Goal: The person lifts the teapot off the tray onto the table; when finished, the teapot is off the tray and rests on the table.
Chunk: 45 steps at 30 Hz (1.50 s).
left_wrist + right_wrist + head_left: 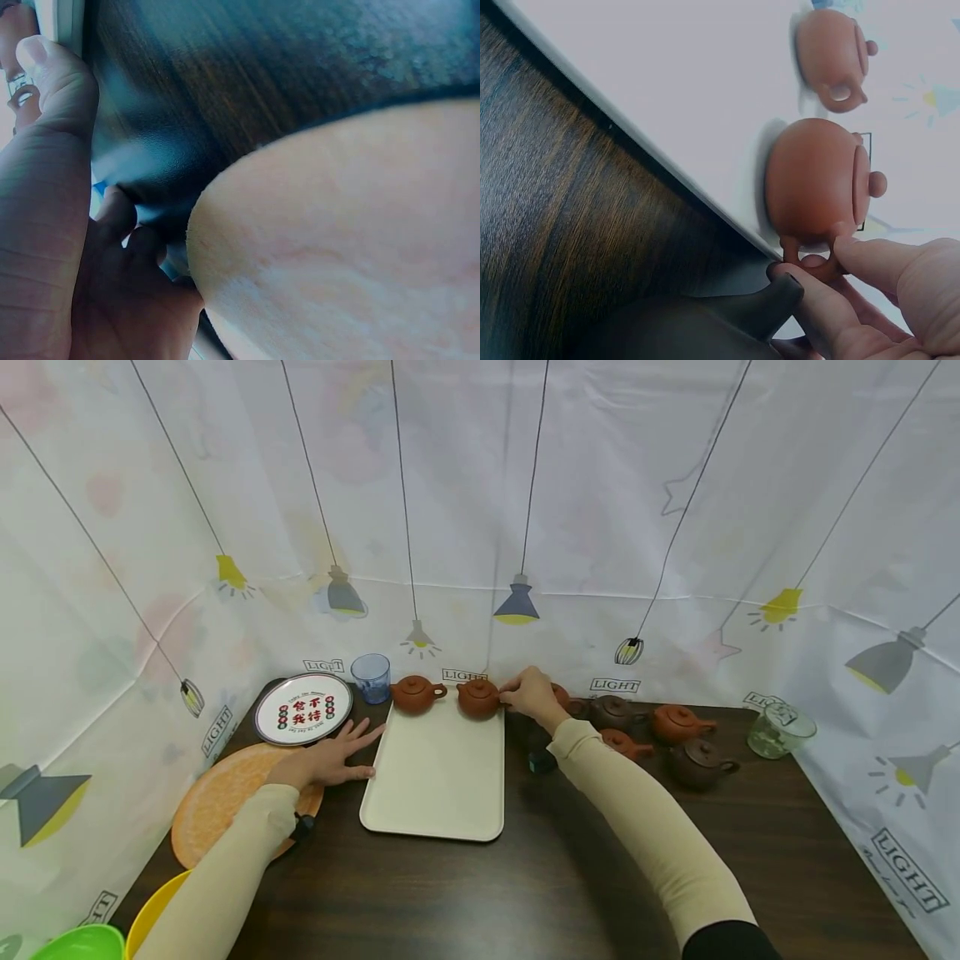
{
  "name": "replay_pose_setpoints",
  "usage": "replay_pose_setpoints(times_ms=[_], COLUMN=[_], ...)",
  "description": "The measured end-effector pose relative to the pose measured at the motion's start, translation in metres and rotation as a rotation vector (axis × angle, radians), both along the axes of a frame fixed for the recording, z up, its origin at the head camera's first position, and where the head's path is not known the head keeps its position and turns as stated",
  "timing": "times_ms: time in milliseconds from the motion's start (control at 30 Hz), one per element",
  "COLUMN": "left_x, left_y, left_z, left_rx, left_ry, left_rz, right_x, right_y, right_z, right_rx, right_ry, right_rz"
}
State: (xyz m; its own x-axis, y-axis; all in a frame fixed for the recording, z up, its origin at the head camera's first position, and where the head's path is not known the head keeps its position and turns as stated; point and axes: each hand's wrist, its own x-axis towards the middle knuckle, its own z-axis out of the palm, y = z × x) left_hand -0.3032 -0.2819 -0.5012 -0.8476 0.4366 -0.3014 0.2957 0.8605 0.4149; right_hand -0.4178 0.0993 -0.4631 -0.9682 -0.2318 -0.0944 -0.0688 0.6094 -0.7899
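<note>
At the far right corner of a cream tray (pixel 438 777) stands a reddish-brown clay teapot (pixel 478 698). My right hand (pixel 534 695) pinches its handle between thumb and fingers, as the right wrist view shows close up. A matching teapot (pixel 414 694) sits at the tray's far left corner, its handle turned toward the first one. My left hand (pixel 333 758) lies with fingers spread at the tray's left edge, thumb and fingertips right at the rim. In the right wrist view, the spout of a dark teapot (pixel 682 330) comes close below my right fingers.
Right of the tray are several more teapots, including a dark one (pixel 699 763) and a reddish one (pixel 679 724), and a greenish glass (pixel 780 731). On the left are a blue glass (pixel 371 678), a printed plate (pixel 303 709), an orange round board (pixel 217 793) and yellow (pixel 153 910) and green (pixel 82 943) bowls.
</note>
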Motion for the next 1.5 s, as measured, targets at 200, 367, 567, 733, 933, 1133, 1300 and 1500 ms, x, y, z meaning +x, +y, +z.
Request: replay_pose_setpoints(times_ms=[200, 367, 567, 733, 933, 1133, 1300, 1500], left_x=[0.000, -0.002, -0.002, -0.002, 0.000, 0.002, -0.001, -0.002], left_y=[0.001, 0.001, -0.003, -0.003, 0.000, 0.002, 0.002, 0.000], left_z=[0.000, -0.002, -0.003, -0.002, 0.001, 0.004, 0.001, -0.002], left_rx=[0.006, -0.002, 0.015, 0.018, -0.002, 0.001, -0.007, -0.005], left_ry=[-0.015, -0.012, -0.015, -0.008, -0.012, -0.017, -0.015, -0.015], left_rz=[-0.002, -0.002, -0.010, -0.006, -0.004, 0.000, -0.001, -0.002], right_x=[0.000, 0.002, 0.006, 0.021, 0.050, 0.085, 0.112, 0.132], right_y=[0.003, 0.007, 0.009, 0.017, 0.039, 0.068, 0.096, 0.125], right_z=[-0.001, 0.003, 0.016, 0.036, 0.054, 0.058, 0.050, 0.028], right_rx=[-0.037, -0.075, -0.120, -0.175, -0.142, -0.024, 0.063, 0.145], right_ry=[-0.039, -0.059, -0.104, -0.093, -0.067, 0.006, 0.067, 0.082], right_rz=[-0.015, -0.005, 0.030, 0.111, 0.211, 0.245, 0.205, 0.162])
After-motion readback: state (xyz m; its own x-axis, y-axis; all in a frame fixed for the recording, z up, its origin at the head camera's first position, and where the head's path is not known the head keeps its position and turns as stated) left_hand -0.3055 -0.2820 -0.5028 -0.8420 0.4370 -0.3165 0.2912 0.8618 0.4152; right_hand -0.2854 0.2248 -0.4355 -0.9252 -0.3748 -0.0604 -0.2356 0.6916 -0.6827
